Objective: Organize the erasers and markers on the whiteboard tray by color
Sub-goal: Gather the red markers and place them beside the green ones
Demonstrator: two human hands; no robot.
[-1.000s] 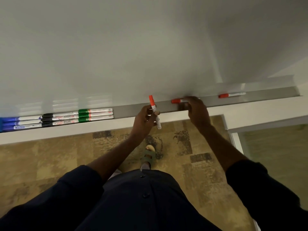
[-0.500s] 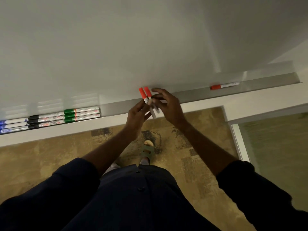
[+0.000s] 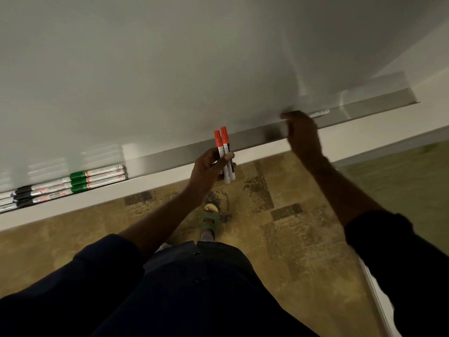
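Reaching toward the right end of the whiteboard tray (image 3: 262, 136), the right hand (image 3: 302, 136) covers a marker (image 3: 320, 113); only its pale tail shows, colour and grip cannot be told. Left hand (image 3: 211, 165) clasps two red markers (image 3: 224, 154), caps up, at the tray's front edge. Green markers (image 3: 97, 177) lie sorted at the left end. Advice: pinch the barrel midway, lift clear of the lip.

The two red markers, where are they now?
In the head view, the two red markers stand upright in the left hand, centre frame, before the tray.
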